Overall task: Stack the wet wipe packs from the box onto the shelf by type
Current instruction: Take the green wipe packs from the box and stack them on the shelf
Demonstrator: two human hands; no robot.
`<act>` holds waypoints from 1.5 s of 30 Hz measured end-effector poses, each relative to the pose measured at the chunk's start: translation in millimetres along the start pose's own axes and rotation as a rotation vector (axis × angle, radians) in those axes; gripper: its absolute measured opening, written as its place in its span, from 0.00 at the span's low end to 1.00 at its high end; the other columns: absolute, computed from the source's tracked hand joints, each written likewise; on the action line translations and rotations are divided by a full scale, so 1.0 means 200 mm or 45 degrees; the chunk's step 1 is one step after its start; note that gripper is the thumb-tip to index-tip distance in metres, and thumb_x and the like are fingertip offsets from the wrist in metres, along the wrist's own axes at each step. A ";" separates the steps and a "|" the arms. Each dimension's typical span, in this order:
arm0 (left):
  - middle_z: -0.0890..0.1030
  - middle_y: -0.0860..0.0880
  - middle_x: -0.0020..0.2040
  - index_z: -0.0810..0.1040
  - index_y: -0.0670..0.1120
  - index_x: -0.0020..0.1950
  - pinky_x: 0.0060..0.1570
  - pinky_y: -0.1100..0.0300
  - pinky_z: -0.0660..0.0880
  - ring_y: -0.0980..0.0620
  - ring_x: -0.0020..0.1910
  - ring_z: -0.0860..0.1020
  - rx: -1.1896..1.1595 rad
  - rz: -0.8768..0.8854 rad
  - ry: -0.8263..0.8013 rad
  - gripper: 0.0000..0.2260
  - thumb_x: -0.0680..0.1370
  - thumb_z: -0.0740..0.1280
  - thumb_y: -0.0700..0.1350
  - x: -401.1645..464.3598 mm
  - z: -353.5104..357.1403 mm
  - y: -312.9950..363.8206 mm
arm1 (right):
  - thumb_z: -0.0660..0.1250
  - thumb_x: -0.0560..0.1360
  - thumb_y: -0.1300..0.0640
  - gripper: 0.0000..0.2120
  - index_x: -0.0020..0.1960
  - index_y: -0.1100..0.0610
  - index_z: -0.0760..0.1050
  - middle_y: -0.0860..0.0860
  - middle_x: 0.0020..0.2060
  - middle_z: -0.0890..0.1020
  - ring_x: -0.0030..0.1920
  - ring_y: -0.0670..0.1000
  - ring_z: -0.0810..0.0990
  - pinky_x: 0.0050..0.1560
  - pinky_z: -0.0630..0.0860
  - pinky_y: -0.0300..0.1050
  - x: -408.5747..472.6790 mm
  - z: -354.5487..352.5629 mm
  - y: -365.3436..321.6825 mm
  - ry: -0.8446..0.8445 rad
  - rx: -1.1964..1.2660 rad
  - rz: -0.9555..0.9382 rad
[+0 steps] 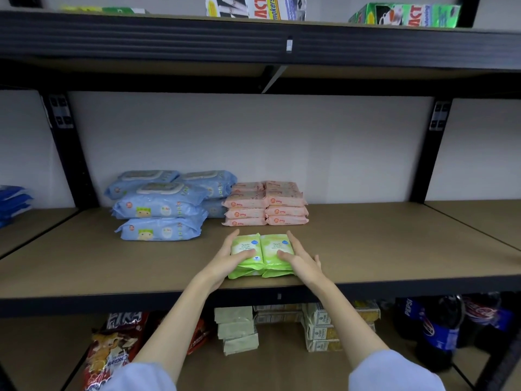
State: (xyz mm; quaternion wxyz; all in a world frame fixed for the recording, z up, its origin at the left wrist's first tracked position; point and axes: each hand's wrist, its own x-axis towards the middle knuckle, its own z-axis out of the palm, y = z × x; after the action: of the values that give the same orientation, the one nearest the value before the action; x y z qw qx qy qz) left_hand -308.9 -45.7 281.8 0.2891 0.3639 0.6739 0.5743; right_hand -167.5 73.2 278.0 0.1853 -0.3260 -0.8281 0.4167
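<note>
Two short stacks of green wet wipe packs (pixel 262 256) stand side by side near the front edge of the brown shelf (pixel 380 249). My left hand (pixel 228 259) presses against their left side with its thumb on top. My right hand (pixel 300 258) clasps their right side the same way. Behind them stand two stacks of pink packs (pixel 265 204). Left of those lie larger blue packs (pixel 163 204) piled in stacks. The box is out of view.
A black shelf beam (pixel 253 40) runs overhead with cartons (pixel 406 14) on the top level. Below are snack bags (pixel 112 351), pale boxes (pixel 239 328) and cola bottles (pixel 439 331). Dark blue packs (pixel 12 201) sit at far left.
</note>
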 end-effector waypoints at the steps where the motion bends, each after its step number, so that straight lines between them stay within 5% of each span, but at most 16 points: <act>1: 0.63 0.49 0.71 0.55 0.51 0.75 0.63 0.61 0.66 0.52 0.64 0.69 -0.032 -0.002 0.014 0.32 0.75 0.68 0.44 0.00 -0.01 -0.01 | 0.56 0.79 0.46 0.28 0.75 0.41 0.49 0.47 0.74 0.60 0.76 0.50 0.53 0.73 0.34 0.54 0.00 0.00 0.00 -0.002 0.004 -0.002; 5: 0.67 0.47 0.70 0.57 0.49 0.75 0.64 0.61 0.66 0.52 0.63 0.70 0.012 -0.034 0.009 0.33 0.74 0.70 0.45 0.01 -0.01 -0.02 | 0.55 0.79 0.46 0.26 0.75 0.41 0.51 0.46 0.75 0.59 0.76 0.49 0.52 0.73 0.33 0.54 -0.01 0.00 0.00 -0.025 -0.050 -0.007; 10: 0.58 0.50 0.76 0.55 0.51 0.75 0.71 0.57 0.61 0.52 0.71 0.63 0.052 -0.062 -0.039 0.40 0.69 0.73 0.51 0.02 -0.02 -0.02 | 0.54 0.79 0.46 0.24 0.74 0.42 0.54 0.48 0.75 0.59 0.76 0.49 0.51 0.73 0.33 0.53 -0.02 0.00 -0.01 -0.038 -0.086 0.002; 16: 0.59 0.49 0.75 0.56 0.49 0.76 0.68 0.61 0.63 0.52 0.70 0.65 0.082 -0.047 -0.014 0.34 0.74 0.69 0.46 0.02 -0.02 -0.02 | 0.54 0.79 0.46 0.24 0.74 0.42 0.55 0.48 0.75 0.59 0.76 0.50 0.51 0.73 0.35 0.53 -0.01 0.00 -0.01 -0.028 -0.128 0.011; 27: 0.59 0.51 0.75 0.54 0.51 0.76 0.71 0.58 0.60 0.52 0.72 0.62 0.146 -0.045 -0.012 0.35 0.74 0.67 0.54 -0.01 0.00 0.00 | 0.55 0.79 0.43 0.26 0.75 0.43 0.53 0.46 0.74 0.61 0.76 0.51 0.52 0.73 0.36 0.54 -0.03 0.00 0.00 -0.026 -0.090 -0.017; 30: 0.58 0.51 0.75 0.53 0.50 0.76 0.71 0.58 0.58 0.52 0.73 0.59 0.159 -0.010 0.026 0.33 0.75 0.65 0.56 -0.08 0.01 0.04 | 0.59 0.75 0.38 0.32 0.75 0.45 0.54 0.47 0.74 0.62 0.75 0.54 0.55 0.75 0.44 0.55 -0.06 -0.01 0.00 0.023 0.069 -0.025; 33: 0.61 0.50 0.74 0.57 0.48 0.75 0.68 0.61 0.58 0.52 0.73 0.60 0.288 0.118 0.174 0.30 0.77 0.64 0.53 -0.21 0.02 0.02 | 0.64 0.75 0.45 0.32 0.75 0.49 0.57 0.49 0.73 0.63 0.74 0.52 0.60 0.73 0.59 0.51 -0.16 -0.02 0.04 0.124 0.249 -0.128; 39: 0.66 0.48 0.71 0.64 0.47 0.71 0.70 0.51 0.59 0.50 0.70 0.61 0.783 0.530 0.380 0.22 0.78 0.63 0.45 -0.62 0.11 -0.19 | 0.61 0.74 0.49 0.26 0.70 0.54 0.67 0.56 0.72 0.65 0.74 0.59 0.59 0.72 0.55 0.51 -0.50 0.15 0.24 0.469 -0.385 -0.561; 45: 0.69 0.49 0.68 0.62 0.49 0.71 0.66 0.52 0.63 0.49 0.67 0.64 0.920 0.126 0.114 0.21 0.79 0.61 0.48 -0.86 0.23 -0.63 | 0.61 0.75 0.50 0.24 0.70 0.53 0.67 0.55 0.70 0.68 0.72 0.58 0.61 0.71 0.56 0.51 -0.77 0.44 0.54 0.172 -0.399 -0.333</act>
State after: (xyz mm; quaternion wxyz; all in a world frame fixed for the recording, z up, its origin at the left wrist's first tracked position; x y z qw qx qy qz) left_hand -194.7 -170.7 144.7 0.0840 0.4492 0.8269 0.3277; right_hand -66.7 -36.8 133.6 0.2399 -0.2679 -0.9037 0.2323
